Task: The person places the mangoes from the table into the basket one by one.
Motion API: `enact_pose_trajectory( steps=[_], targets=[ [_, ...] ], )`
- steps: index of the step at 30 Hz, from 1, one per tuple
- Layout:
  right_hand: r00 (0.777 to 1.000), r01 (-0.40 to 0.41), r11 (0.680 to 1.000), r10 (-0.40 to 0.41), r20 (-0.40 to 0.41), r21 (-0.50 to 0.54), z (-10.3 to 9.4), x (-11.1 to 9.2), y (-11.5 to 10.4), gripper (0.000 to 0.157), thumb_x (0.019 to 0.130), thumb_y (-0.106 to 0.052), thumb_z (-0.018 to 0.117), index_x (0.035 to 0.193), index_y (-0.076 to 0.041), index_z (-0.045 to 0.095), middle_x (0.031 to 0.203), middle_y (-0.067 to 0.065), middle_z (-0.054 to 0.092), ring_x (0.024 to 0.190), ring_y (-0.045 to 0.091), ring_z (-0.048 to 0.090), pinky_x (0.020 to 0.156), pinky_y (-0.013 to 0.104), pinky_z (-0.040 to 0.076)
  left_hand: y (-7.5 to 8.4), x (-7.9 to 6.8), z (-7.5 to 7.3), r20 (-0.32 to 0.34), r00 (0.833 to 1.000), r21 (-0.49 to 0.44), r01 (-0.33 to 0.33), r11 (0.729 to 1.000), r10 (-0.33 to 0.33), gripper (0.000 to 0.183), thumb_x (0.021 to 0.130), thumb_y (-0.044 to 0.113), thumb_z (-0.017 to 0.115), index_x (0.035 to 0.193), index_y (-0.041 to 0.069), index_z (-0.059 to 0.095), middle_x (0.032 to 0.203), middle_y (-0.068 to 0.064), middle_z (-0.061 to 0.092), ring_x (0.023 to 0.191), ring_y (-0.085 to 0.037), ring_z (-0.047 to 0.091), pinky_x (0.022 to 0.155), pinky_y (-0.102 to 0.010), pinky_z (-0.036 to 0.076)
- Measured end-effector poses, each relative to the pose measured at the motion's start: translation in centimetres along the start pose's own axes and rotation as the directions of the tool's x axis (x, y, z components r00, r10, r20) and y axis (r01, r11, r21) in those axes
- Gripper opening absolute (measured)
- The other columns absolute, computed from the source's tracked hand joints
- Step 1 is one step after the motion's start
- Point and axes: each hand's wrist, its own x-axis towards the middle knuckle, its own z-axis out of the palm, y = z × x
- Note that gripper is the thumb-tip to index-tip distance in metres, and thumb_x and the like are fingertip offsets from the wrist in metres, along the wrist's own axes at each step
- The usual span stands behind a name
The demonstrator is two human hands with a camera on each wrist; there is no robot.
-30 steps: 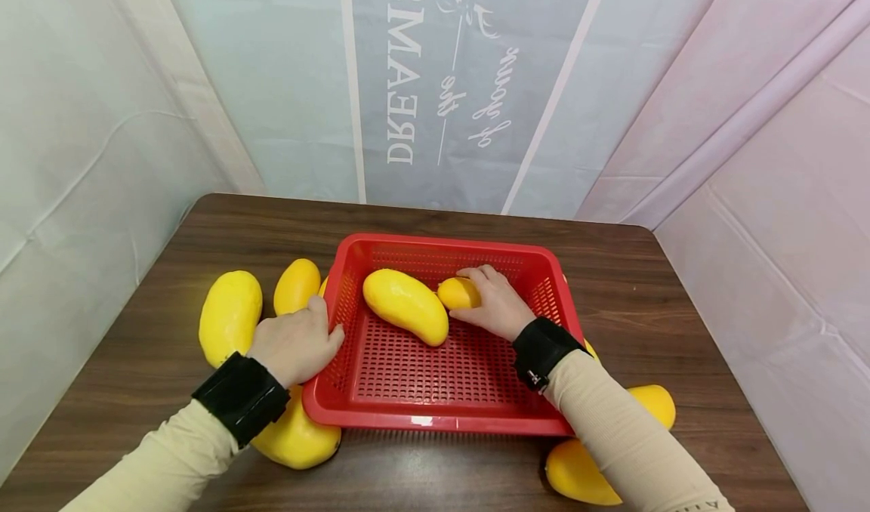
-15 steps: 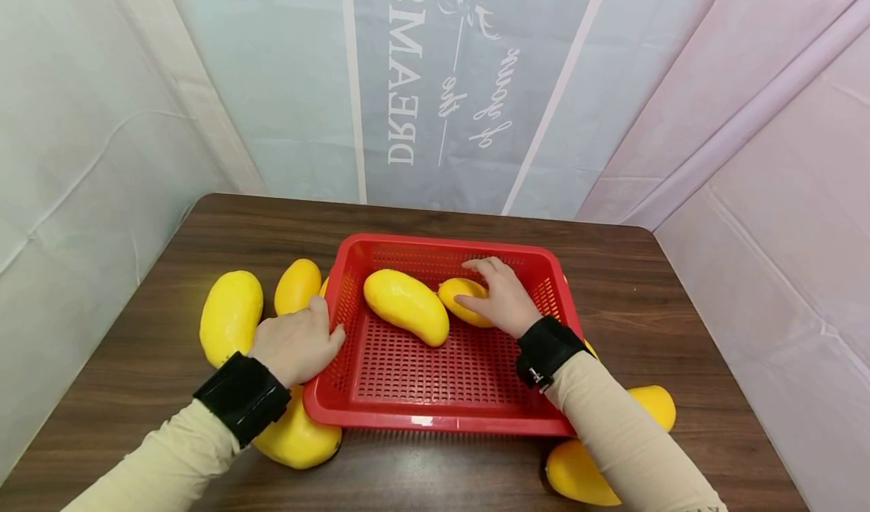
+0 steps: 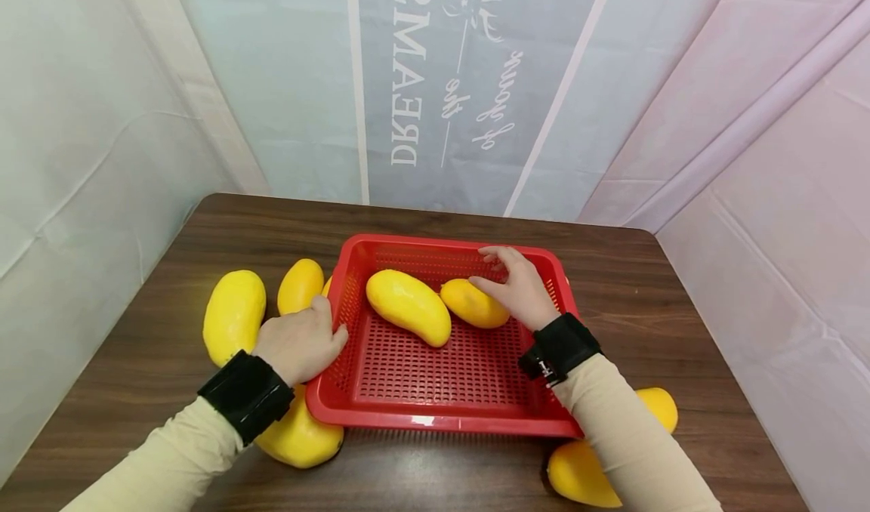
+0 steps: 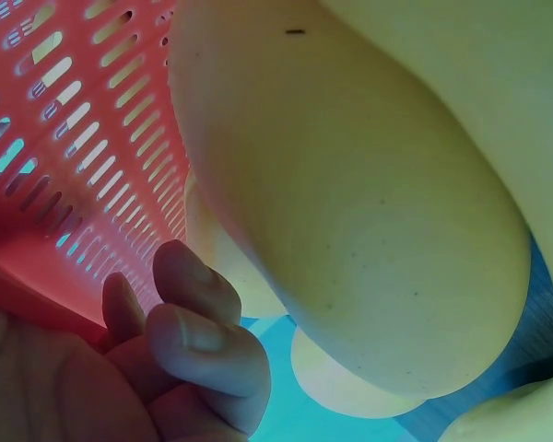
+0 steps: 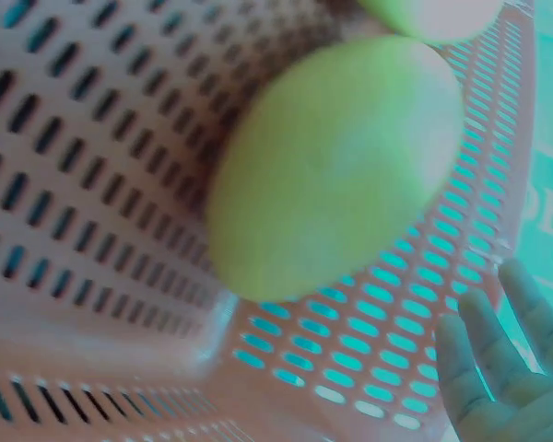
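Note:
A red plastic basket (image 3: pixel 448 421) with slotted walls stands mid-table and holds two mangoes. The larger yellow mango (image 3: pixel 406 306) slants on the left; a smaller orange-yellow mango (image 3: pixel 472 306) lies on its right, close to it. My left hand (image 3: pixel 299 343) grips the basket's left rim, thumb over the inner side, and its fingers (image 4: pixel 207 354) curl outside the wall in the left wrist view. My right hand (image 3: pixel 522 289) hovers above the basket's right part, fingers spread and holding nothing. Its thumb overlaps the smaller mango's upper edge in the head view.
Left of the basket lie a large yellow mango (image 3: pixel 234 312), a smaller mango (image 3: pixel 300 285) and another mango (image 3: pixel 302 433) at the front corner. At right, a mango (image 3: pixel 581 473) and another (image 3: pixel 659 408) are partly behind my sleeve. A printed curtain (image 3: pixel 448 81) closes the back.
My right hand has let go of the smaller mango and drawn back to the right and up, fingers opening. That mango stays in the basket, more fully visible. The left hand stays at the rim.

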Motion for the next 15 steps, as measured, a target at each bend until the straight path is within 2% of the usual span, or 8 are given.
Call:
enact_pose_trajectory(
  steps=[7, 15],
  targets=[
    [1.0, -0.006, 0.998, 0.007, -0.021, 0.058, -1.9, 0.1, -0.1, 0.064, 0.089, -0.034, 0.07, 0.141, -0.002, 0.054, 0.127, 0.021, 0.062, 0.108, 0.036, 0.058, 0.096, 0.051, 0.047, 0.0, -0.1, -0.1, 0.002, 1.0, -0.007, -0.001, 1.0, 0.001, 0.037, 0.095, 0.037, 0.049, 0.102, 0.001, 0.044, 0.062, -0.008, 0.054, 0.046, -0.022, 0.052, 0.049, -0.036, 0.047],
    [0.998, -0.028, 0.998, 0.031, -0.061, 0.05, -4.7, 0.0, 0.1, 0.064, 0.089, -0.039, 0.068, 0.141, -0.004, 0.054, 0.131, 0.023, 0.06, 0.113, 0.036, 0.057, 0.094, 0.051, 0.048, 0.0, -0.1, -0.2, 0.011, 1.0, -0.016, 0.005, 1.0, -0.005, 0.037, 0.095, 0.037, 0.049, 0.103, 0.001, 0.044, 0.063, -0.008, 0.055, 0.046, -0.022, 0.052, 0.049, -0.036, 0.047]
  ],
)
